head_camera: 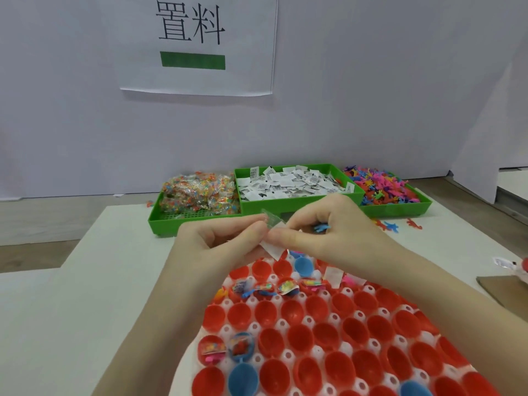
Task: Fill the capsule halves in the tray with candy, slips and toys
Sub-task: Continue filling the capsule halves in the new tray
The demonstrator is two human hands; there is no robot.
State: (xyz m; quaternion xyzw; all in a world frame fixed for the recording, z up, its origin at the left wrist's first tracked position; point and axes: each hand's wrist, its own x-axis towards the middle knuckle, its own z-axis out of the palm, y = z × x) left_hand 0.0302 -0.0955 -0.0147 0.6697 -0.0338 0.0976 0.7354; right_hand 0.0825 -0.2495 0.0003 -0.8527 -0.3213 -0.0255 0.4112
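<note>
1. A white paper sign (197, 44) hangs on the pale wall (371, 95) at the far side. It bears two large black characters, 置料, with a solid green bar beneath them.
2. The slips (291, 182) carry small black print, perhaps barcodes; it is too small to read.
3. Three green bins sit in a row against the wall on a white table top (94, 295). The left bin (197, 221) holds clear packets of multicoloured candy (197, 192), the middle bin (303, 205) holds the white slips, and the right bin (400, 208) holds small pink, blue and orange plastic toys (380, 187).
4. A few loose toys (391, 225) lie on the table just in front of the right bin.
5. The white tray (317, 352) lies nearest the viewer, its sockets holding red capsule halves (300, 341) and a few blue ones (303, 267). Several halves in a far row and two near the left edge already hold candy, slips or toys.
6. Both hands meet above the far edge of the tray. The left hand (223, 241) and right hand (328, 224) each pinch a clear packet (271, 221) and a white slip (273, 250) between them, fingertips touching.
7. The right hand also keeps a blue toy (321, 227) tucked under its curled fingers.
8. A brown cardboard piece (503, 290) lies at the right edge.
</note>
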